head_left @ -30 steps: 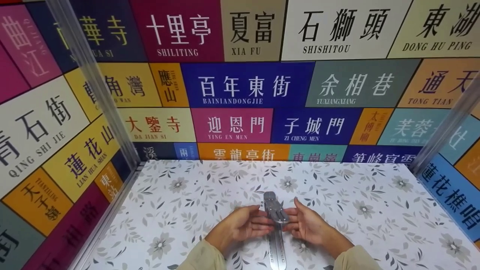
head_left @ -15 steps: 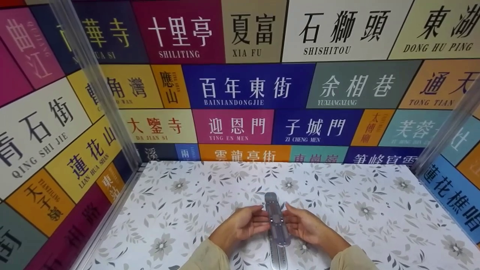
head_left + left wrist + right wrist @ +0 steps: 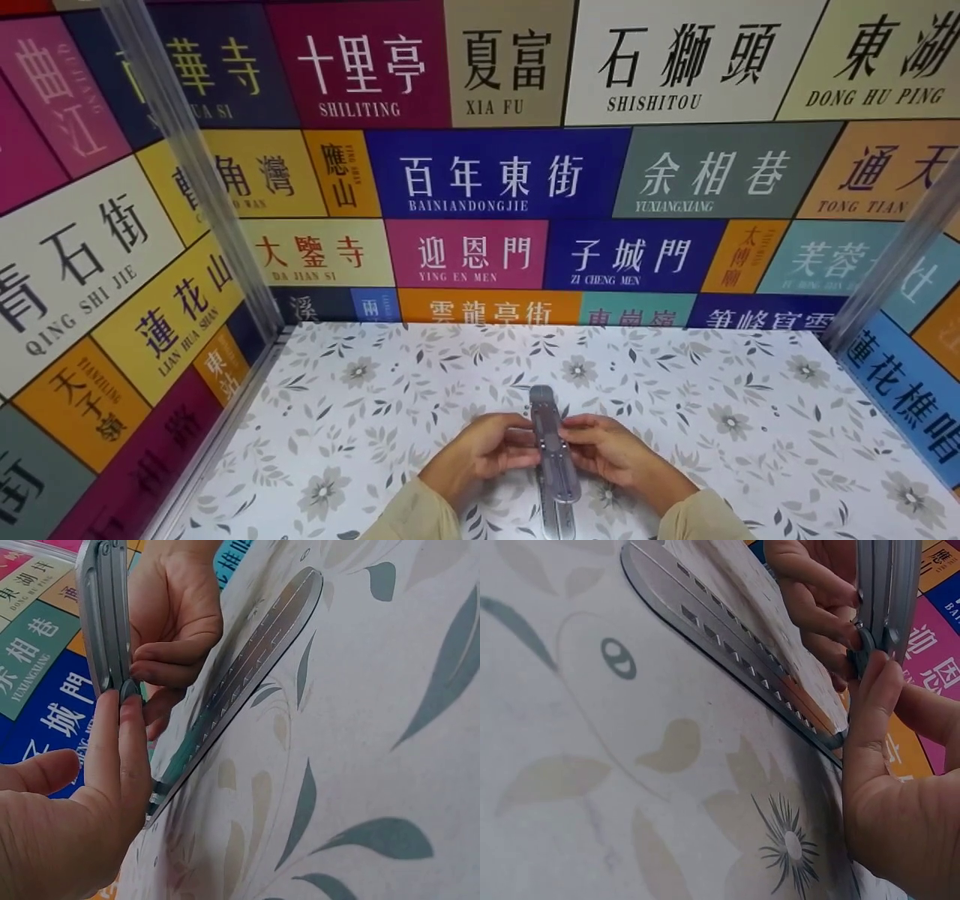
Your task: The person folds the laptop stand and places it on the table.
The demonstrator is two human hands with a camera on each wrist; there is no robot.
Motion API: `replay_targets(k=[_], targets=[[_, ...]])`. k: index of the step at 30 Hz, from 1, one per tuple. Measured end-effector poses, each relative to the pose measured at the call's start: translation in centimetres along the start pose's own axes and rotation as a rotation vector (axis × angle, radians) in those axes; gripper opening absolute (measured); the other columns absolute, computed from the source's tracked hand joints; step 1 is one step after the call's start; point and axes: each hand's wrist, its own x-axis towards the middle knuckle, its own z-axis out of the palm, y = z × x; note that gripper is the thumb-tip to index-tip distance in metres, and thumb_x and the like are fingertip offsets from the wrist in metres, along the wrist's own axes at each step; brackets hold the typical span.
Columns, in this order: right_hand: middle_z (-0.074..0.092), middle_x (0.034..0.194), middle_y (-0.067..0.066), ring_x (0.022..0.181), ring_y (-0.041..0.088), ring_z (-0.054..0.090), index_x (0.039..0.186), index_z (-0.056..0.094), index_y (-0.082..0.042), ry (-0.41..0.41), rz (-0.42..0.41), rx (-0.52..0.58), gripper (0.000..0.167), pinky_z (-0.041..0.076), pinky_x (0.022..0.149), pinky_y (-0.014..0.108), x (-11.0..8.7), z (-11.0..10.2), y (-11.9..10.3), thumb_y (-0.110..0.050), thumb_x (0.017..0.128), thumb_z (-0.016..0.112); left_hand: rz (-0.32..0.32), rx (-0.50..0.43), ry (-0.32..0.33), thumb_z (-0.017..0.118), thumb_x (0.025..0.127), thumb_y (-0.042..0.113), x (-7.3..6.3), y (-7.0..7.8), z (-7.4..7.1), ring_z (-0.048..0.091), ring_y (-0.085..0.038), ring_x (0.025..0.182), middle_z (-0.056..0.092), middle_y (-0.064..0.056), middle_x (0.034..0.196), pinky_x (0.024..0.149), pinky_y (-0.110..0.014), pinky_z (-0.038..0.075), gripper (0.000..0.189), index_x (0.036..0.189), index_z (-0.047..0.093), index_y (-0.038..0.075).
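A grey metal folding laptop stand [image 3: 553, 442] is between my hands, its hinged upper bars raised at an angle over a long slotted base [image 3: 555, 517]. The base runs toward me along the table and ends in a rounded tip. My left hand [image 3: 486, 450] holds the stand from the left, with two fingertips against the hinge in the left wrist view. From the other side my right hand [image 3: 611, 450] grips it at the hinge, finger [image 3: 881, 690] bent against the round joint. Two rows of notches show along the base [image 3: 255, 645]. The bars partly hide the base in the head view.
The stand lies on a white table [image 3: 420, 375] printed with grey leaves and flowers. Behind it rises a wall [image 3: 495, 172] of coloured name panels. Clear upright posts [image 3: 210, 202] stand at the table's back corners.
The stand's upper bars have swung down toward me, nearer the base. My right thumb, raised a second ago, now lies against the stand. The left hand has barely moved.
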Motion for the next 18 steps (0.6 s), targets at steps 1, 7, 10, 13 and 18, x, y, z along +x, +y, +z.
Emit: replay_targets(k=[1,7,10,13,18], targets=[[0.075,0.091,0.002,0.074,0.008,0.069,0.131,0.047,0.003,0.002,0.002,-0.008,0.047,0.056,0.066,0.018,-0.02,0.05,-0.02,-0.007,0.092,0.072,0.003,0.002,-0.004,0.059,0.094,0.016,-0.02,-0.02,-0.03,0.076,-0.027,0.084,0.071,-0.021,0.107,0.082,-0.035,0.062,0.032,0.117,0.065,-0.005],[0.076,0.092,0.004,0.073,0.008,0.07,0.135,0.046,0.006,-0.005,0.009,-0.059,0.052,0.056,0.063,0.018,-0.12,0.14,0.09,-0.01,0.093,0.072,0.002,0.012,-0.038,0.056,0.095,0.018,-0.13,-0.08,-0.25,0.073,-0.036,0.101,0.068,-0.024,0.119,0.092,-0.048,0.059,0.03,0.116,0.061,-0.003],[0.077,0.093,0.005,0.075,0.01,0.072,0.133,0.051,0.006,-0.003,0.011,-0.104,0.05,0.058,0.065,0.021,-0.17,0.15,0.21,-0.011,0.092,0.073,-0.002,0.044,-0.057,0.054,0.097,0.019,-0.19,-0.07,-0.31,0.072,-0.039,0.104,0.067,-0.024,0.123,0.094,-0.051,0.058,0.032,0.12,0.058,-0.003],[0.077,0.094,0.005,0.078,0.014,0.074,0.13,0.057,0.006,0.01,0.007,-0.168,0.045,0.06,0.067,0.024,-0.17,0.17,0.37,-0.012,0.092,0.073,-0.003,0.096,-0.08,0.051,0.099,0.02,-0.24,-0.12,-0.26,0.071,-0.04,0.104,0.065,-0.023,0.124,0.094,-0.053,0.057,0.034,0.124,0.056,-0.004],[0.075,0.092,0.005,0.074,0.015,0.072,0.123,0.062,0.006,0.058,-0.018,-0.275,0.04,0.061,0.065,0.028,-0.15,0.53,0.49,-0.011,0.089,0.075,-0.009,0.168,-0.097,0.05,0.099,0.017,-0.16,-0.24,-0.18,0.072,-0.038,0.103,0.068,-0.022,0.12,0.092,-0.052,0.058,0.039,0.128,0.057,-0.007]])
